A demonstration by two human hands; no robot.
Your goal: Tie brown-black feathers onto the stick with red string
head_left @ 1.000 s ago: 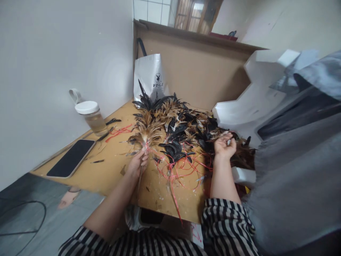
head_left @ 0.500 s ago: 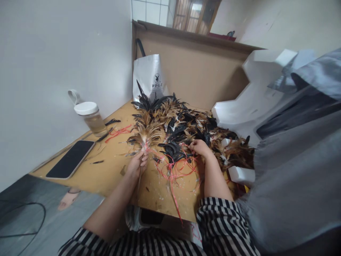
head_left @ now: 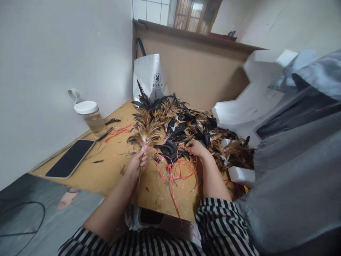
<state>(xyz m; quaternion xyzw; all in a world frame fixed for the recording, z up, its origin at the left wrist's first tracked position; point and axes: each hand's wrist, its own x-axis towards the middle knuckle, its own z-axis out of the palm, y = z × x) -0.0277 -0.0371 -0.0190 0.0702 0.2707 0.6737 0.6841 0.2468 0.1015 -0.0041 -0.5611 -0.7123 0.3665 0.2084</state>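
Observation:
In the head view my left hand (head_left: pixel 137 163) is closed around the thin stick of a feather duster (head_left: pixel 146 133), just below its brown feathers. Red string (head_left: pixel 146 146) is wound about the feather bases there. Over the front of the feather pile, my right hand (head_left: pixel 197 148) has thumb and fingers pinched together. What lies between those fingertips is too small to make out; black feathers (head_left: pixel 169 149) and a strand of red string are close by. Loops of loose red string (head_left: pixel 183 170) lie on the table between my hands, one end hanging toward the front edge.
Brown and black feathers (head_left: pixel 194 122) are heaped across the table (head_left: pixel 157 197). To the left stand a lidded jar (head_left: pixel 93 121) and a phone (head_left: pixel 70 159). A silver bag (head_left: pixel 146 76) leans at the back cardboard (head_left: pixel 197 67). White foam (head_left: pixel 234 105) and grey cloth (head_left: pixel 295 170) bound the right.
My right hand has shifted slightly left, and the red string loops near it have moved a little. My left hand stays put on the feather duster.

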